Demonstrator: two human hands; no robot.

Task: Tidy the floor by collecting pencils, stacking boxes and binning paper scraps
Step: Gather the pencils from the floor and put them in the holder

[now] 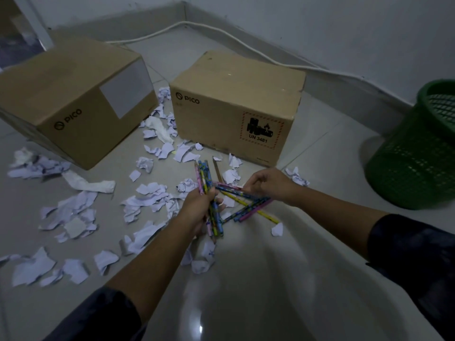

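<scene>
2 hands (197, 209) (267, 183) grip pencils (209, 183) above scattered paper scraps (73, 217).

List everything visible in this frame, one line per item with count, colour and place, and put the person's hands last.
cardboard boxes: two, brown, on the floor side by side, not stacked; left box, right box
paper scraps: many, white, strewn on the floor between and in front of the boxes
loose pencils: several, multicoloured, crossed on the floor under the right hand
lone pencil: one, brownish, on the floor just before the right box
bin: one, green mesh, far right
cable: one, white, along the wall base
pencil bundle: several, multicoloured, in the left hand
left hand: one, grips the bundle
right hand: one, pinches at the loose pencils
</scene>
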